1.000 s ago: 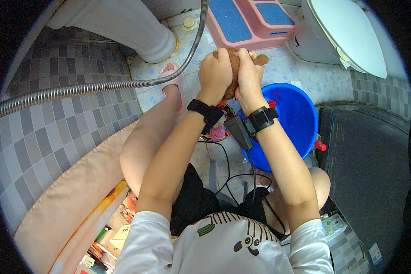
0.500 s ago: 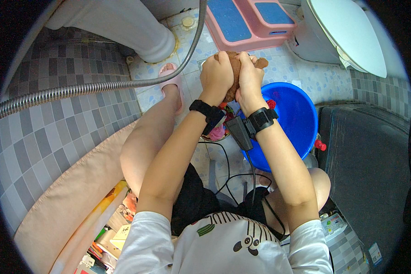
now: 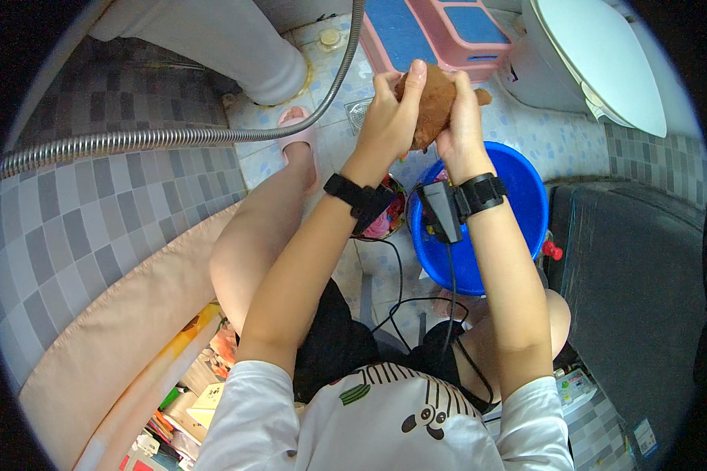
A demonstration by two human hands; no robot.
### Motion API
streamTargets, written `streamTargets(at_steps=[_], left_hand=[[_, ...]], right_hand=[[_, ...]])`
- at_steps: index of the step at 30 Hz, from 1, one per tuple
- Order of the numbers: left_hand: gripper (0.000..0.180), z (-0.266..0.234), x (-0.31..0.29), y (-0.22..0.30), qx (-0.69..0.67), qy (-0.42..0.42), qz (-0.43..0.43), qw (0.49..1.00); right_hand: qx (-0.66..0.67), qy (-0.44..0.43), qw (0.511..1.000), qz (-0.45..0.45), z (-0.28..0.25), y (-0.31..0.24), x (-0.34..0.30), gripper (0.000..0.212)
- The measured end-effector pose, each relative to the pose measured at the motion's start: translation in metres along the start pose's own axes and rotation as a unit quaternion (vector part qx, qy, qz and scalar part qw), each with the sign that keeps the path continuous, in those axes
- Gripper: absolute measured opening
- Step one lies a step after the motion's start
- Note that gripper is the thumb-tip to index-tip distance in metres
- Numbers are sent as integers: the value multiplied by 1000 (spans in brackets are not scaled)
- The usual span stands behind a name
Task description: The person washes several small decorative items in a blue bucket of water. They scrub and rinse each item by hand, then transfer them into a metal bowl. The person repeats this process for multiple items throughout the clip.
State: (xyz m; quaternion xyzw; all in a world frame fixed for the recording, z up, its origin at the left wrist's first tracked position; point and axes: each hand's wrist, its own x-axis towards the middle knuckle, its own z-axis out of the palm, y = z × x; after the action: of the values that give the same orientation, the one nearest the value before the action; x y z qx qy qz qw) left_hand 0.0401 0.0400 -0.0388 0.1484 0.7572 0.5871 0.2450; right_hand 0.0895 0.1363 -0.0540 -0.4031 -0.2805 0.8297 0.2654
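Observation:
A brown, fuzzy item like a small plush toy [image 3: 434,102] is held up in front of me, between both hands. My left hand [image 3: 390,118] grips its left side, thumb across the top. My right hand [image 3: 465,125] closes round its right side, and a small rounded brown bit sticks out past the fingers. Below and to the right stands a blue basin [image 3: 518,228], partly hidden by my right wrist; some colourful things show at its left inside. Left of the basin, a container of pink and red items [image 3: 381,224] sits partly behind my left wrist.
A pink and blue step stool [image 3: 401,39] stands ahead, beside a white toilet [image 3: 605,63]. A metal shower hose [image 3: 165,140] arcs across the left, near a white pedestal [image 3: 267,63]. Black cables [image 3: 401,290] hang between my legs. A dark grey box-like object [image 3: 620,282] is at right.
Both hands have moved slightly right with the plush toy and spread wider on it, so more of its brown surface shows. The basin and stool are where they were.

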Motion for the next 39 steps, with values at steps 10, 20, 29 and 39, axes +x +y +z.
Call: streamTargets(at_steps=[10,20,29,39], left_hand=[[90,4,-22,-31,21,35,-123,992],[88,16,-17,-46,47,24,-121,991],[77,20,-15,-56,87,32,-119,988],[67,15,-16,-53,97,59,-102,988]], right_hand=[[-45,-15,997,-68,-1,39,-27,39],[-43,79,992,-88,-14,46,-18,32],[-19,109,992,-64,-19,49,-16,36],[-43,142,987,-58,-18,57,-16,37]])
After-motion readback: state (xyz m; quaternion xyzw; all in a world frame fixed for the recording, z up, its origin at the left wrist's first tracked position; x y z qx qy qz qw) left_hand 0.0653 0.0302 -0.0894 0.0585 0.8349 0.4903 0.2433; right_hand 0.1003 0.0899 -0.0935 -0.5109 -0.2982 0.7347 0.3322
